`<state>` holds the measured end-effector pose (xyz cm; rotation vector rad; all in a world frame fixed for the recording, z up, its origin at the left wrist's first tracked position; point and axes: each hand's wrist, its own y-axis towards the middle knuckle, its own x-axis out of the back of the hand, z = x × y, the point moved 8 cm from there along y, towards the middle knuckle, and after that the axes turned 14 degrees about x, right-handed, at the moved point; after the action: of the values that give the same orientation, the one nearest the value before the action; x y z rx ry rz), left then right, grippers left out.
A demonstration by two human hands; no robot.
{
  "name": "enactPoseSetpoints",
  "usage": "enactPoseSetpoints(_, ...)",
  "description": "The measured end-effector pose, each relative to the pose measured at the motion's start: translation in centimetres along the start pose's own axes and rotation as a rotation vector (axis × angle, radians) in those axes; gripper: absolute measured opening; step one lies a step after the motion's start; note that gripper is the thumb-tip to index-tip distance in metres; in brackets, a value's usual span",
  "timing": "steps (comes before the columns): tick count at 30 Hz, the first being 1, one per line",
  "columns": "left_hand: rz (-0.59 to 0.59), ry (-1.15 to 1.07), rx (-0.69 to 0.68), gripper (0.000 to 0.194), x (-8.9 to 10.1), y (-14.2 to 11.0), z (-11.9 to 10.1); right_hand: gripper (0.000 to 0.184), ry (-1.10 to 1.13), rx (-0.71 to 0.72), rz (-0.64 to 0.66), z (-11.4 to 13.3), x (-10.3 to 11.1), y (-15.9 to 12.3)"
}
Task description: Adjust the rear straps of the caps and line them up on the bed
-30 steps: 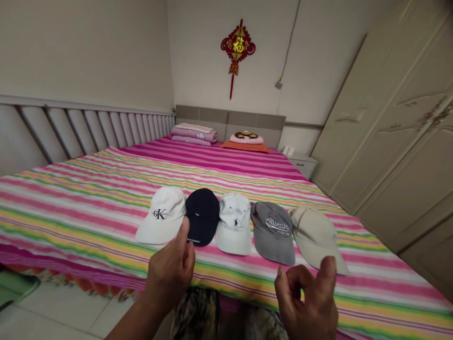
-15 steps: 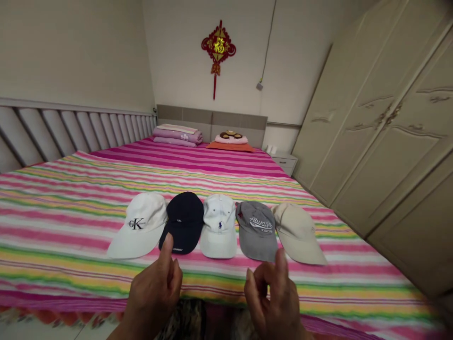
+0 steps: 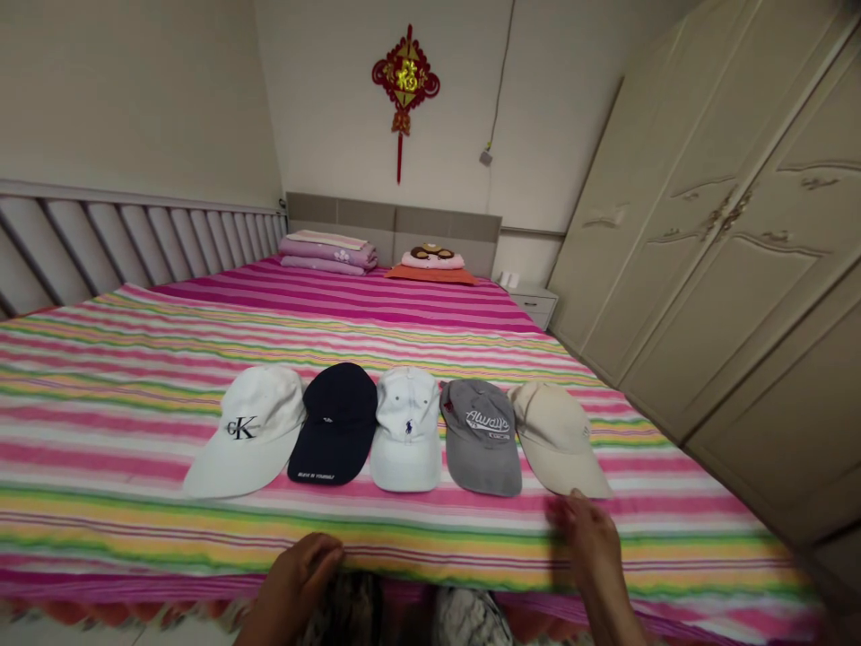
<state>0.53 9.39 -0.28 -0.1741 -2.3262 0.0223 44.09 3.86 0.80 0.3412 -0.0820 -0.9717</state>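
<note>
Several baseball caps lie side by side on the striped bedspread [image 3: 437, 538]. From the left come a white cap with black "CK" lettering [image 3: 259, 413], a navy cap [image 3: 340, 413], a white cap with a small dark horse-rider logo [image 3: 407, 422], a grey cap with white script [image 3: 481, 440] and a beige cap [image 3: 561, 440]. My right hand [image 3: 592, 543] is at the beige cap's brim, fingertips at its lower edge and partly blurred; whether they grip it is unclear. My left hand [image 3: 302, 574] rests near the bed's front edge, fingers curled in, with nothing visible in it.
A slatted rail [image 3: 134, 238] runs along the bed's left side. Folded bedding [image 3: 329, 256] and an orange cushion [image 3: 430, 274] sit by the headboard [image 3: 447, 211]. To the right stand a nightstand [image 3: 538, 301] and a tall cream wardrobe [image 3: 692, 269].
My right hand has moved right and forward to the beige cap's brim. My left hand has lowered, its pointing finger now curled in. The caps keep their order; the view has shifted slightly.
</note>
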Motion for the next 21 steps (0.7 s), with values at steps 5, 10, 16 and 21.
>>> enactPoseSetpoints(5,0.049,-0.186,0.088,0.025,-1.0,0.1,1.0,0.01,0.242,-0.37,-0.176,-3.1,0.2,1.4)
enactPoseSetpoints(10,0.082,-0.353,0.249,0.035,-1.2,0.7,1.4,0.02,0.385,-0.593,-0.184,-3.6,-1.5,2.7)
enactPoseSetpoints(16,0.136,-0.424,0.275,0.032,-1.4,0.3,1.3,0.024,0.495,-0.633,-0.179,-1.6,-2.5,3.4)
enactPoseSetpoints(21,0.188,-0.405,0.249,0.027,-3.0,-0.1,1.3,0.022,0.61,-0.589,-0.132,1.1,-5.0,2.3)
